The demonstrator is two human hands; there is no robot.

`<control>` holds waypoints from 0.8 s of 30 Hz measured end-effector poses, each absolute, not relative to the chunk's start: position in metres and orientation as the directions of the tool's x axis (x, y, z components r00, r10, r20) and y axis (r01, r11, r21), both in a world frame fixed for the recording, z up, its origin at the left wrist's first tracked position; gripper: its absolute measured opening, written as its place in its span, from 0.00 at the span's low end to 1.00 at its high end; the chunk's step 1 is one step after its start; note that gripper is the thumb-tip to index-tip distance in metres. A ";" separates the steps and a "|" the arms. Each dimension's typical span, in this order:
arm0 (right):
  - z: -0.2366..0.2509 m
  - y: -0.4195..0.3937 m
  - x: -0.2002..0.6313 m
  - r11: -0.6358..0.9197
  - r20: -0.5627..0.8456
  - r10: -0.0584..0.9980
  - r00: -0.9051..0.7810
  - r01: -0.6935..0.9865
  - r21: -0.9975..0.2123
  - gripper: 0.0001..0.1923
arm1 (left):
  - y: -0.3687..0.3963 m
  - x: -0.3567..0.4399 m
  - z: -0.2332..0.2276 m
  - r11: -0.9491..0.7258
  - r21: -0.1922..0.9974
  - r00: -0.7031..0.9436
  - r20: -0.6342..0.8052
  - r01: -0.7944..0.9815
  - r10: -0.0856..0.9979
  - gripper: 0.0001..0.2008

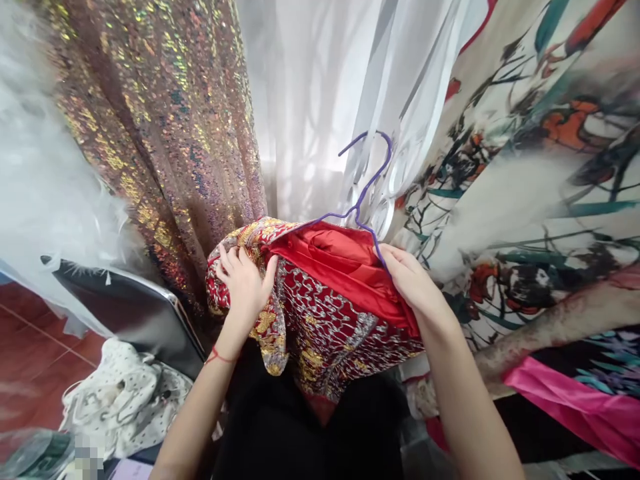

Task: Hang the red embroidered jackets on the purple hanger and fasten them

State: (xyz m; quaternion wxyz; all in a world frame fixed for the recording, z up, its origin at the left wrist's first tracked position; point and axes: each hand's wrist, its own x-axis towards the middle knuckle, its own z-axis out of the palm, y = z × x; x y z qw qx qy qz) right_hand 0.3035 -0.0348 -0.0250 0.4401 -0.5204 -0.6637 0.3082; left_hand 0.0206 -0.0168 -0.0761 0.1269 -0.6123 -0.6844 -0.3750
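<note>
Head view: red-and-gold embroidered garment [320, 320] with red lining is held up between both hands, over the dark lap. Left hand [243, 283] is pressed on its left fold, fingers curled around the cloth. Right hand [415, 283] is pinched on the lining edge, right where the purple wire hanger [367, 190] arm enters. White dotted fabric [125, 393] is heaped lower left on the floor. Behind: sequin cloth [160, 133], white sheer curtain [310, 100], floral print fabric [525, 167].
</note>
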 end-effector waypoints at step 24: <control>-0.024 -0.044 0.292 0.318 0.364 0.931 0.036 0.409 -0.855 0.19 | 0.012 0.022 -0.013 0.090 0.425 -0.291 0.435 0.901 0.852 0.20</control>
